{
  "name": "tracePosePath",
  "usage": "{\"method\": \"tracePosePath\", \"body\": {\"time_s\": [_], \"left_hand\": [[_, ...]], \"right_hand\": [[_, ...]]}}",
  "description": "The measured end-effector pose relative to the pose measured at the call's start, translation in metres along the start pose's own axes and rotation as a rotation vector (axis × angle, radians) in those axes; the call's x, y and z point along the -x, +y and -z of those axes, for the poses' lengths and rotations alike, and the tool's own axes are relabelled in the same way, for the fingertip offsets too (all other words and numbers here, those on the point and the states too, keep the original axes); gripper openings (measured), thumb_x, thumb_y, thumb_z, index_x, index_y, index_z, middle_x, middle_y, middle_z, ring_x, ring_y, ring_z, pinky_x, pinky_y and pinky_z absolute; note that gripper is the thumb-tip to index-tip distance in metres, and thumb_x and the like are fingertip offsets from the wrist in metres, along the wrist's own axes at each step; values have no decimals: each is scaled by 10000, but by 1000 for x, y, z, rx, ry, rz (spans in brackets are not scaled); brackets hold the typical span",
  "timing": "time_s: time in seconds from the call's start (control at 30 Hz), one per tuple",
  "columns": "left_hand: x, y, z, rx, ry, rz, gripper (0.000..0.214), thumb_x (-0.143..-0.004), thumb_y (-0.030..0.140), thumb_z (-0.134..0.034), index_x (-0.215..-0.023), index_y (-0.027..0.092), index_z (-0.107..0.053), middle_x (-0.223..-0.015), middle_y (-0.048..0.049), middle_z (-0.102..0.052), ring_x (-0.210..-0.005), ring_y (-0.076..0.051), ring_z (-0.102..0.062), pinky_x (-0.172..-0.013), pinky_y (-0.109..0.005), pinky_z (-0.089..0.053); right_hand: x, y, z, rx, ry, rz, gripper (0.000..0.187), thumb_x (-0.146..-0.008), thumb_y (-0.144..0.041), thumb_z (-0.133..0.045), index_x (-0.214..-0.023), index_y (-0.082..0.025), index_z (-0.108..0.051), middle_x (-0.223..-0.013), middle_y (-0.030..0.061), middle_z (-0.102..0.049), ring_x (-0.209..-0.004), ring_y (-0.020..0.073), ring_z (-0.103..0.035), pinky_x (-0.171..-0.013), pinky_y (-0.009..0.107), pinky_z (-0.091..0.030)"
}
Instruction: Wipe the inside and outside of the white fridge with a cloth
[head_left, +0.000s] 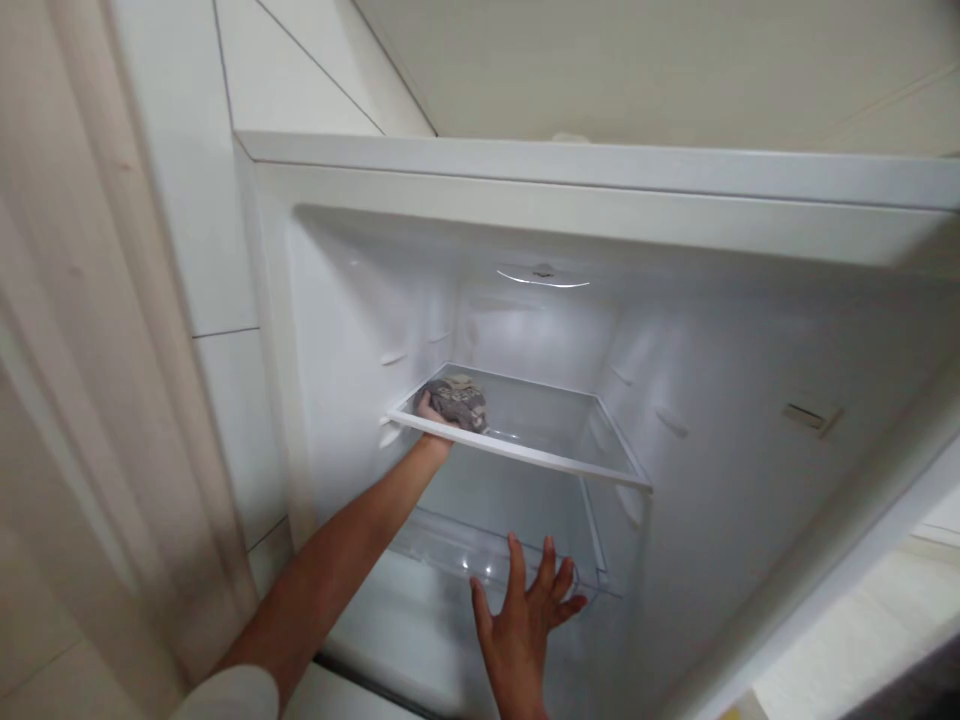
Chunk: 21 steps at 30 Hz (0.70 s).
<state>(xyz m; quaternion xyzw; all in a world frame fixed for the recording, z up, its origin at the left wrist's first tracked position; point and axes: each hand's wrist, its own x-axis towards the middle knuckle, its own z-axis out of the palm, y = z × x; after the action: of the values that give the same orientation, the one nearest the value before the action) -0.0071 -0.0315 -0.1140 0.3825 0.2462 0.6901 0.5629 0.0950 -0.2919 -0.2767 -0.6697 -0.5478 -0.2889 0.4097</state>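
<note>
My left hand (435, 410) is at the left front of the upper glass shelf (540, 412) inside a white fridge (330, 320). It is closed on a crumpled grey and cream patterned cloth (459, 402), which bunches up at the shelf's left side. Part of the fingers is hidden by the cloth. Lower down and to the right, my right hand (525, 620) is raised with its fingers spread and holds nothing. Behind its fingertips lies a clear lower shelf or drawer edge (480, 560); whether they touch it, I cannot tell.
A lamp cover (544, 275) sits at the top of the fridge's interior. Moulded ledges (671, 422) line the side walls, and a small switch or slot (806, 415) is on the right wall. White tiles (225, 400) and a beige frame (97, 300) stand at the left.
</note>
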Motion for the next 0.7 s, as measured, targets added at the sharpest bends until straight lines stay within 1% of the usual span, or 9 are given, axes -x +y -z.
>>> {"method": "tracePosePath", "body": {"time_s": [0.07, 0.17, 0.23, 0.3, 0.4, 0.57, 0.7], "left_hand": [[-15, -7, -9, 43, 38, 25, 664, -927, 603, -245, -1163, 163, -681, -1130, -157, -750, -1235, -318, -645, -939, -550, -571], [-32, -22, -23, 112, 99, 68, 703, -954, 610, -147, -1167, 181, -662, -1120, -135, -744, -1246, -279, -636, -932, -485, -578], [-37, -32, -33, 173, 122, 103, 710, -958, 630, -132, -1154, 198, -660, -1112, -130, -744, -1189, -274, -659, -898, -469, -589], [-36, -43, -43, 238, 126, 136, 679, -962, 636, -165, -1132, 208, -664, -1089, -127, -747, -1132, -274, -676, -874, -462, -592], [-28, -58, -59, 314, 96, 197, 609, -966, 603, -225, -1092, 197, -662, -1044, -123, -742, -1074, -271, -693, -861, -449, -589], [-2, -84, -95, 396, -18, 321, 521, -902, 615, -416, -1002, 174, -675, -1016, -135, -743, -1051, -276, -701, -891, -422, -584], [32, -107, -132, 449, -138, 400, 534, -916, 622, -413, -972, 167, -688, -978, -149, -751, -1087, -307, -693, -971, -462, -557]], "right_hand": [[0, -1, 0, 10, 4, -1, 486, -1015, -485, -374, -1341, -183, -572, -1538, 274, -320, -1504, 526, -129, -1022, 870, -223], [0, -1, 0, 20, -9, 0, 475, -1011, -478, -395, -1338, -189, -583, -1565, 265, -280, -1504, 529, -119, -1017, 872, -226], [0, -1, -1, 29, -18, 1, 469, -1011, -476, -400, -1341, -198, -584, -1583, 251, -256, -1509, 522, -110, -1022, 871, -224], [1, 0, -1, 41, -19, 3, 476, -1014, -486, -390, -1337, -197, -586, -1587, 249, -250, -1516, 514, -95, -1032, 869, -213], [3, 0, -3, 50, -31, -1, 494, -1017, -498, -376, -1344, -186, -578, -1581, 261, -255, -1524, 512, -72, -1035, 871, -209], [4, 1, -2, 43, -47, -2, 493, -1003, -497, -419, -1364, -194, -563, -1581, 262, -259, -1520, 526, -65, -1012, 884, -224], [5, 3, -2, 42, -44, 9, 496, -1003, -490, -419, -1382, -194, -541, -1575, 268, -277, -1525, 522, -63, -1006, 885, -238]]}}
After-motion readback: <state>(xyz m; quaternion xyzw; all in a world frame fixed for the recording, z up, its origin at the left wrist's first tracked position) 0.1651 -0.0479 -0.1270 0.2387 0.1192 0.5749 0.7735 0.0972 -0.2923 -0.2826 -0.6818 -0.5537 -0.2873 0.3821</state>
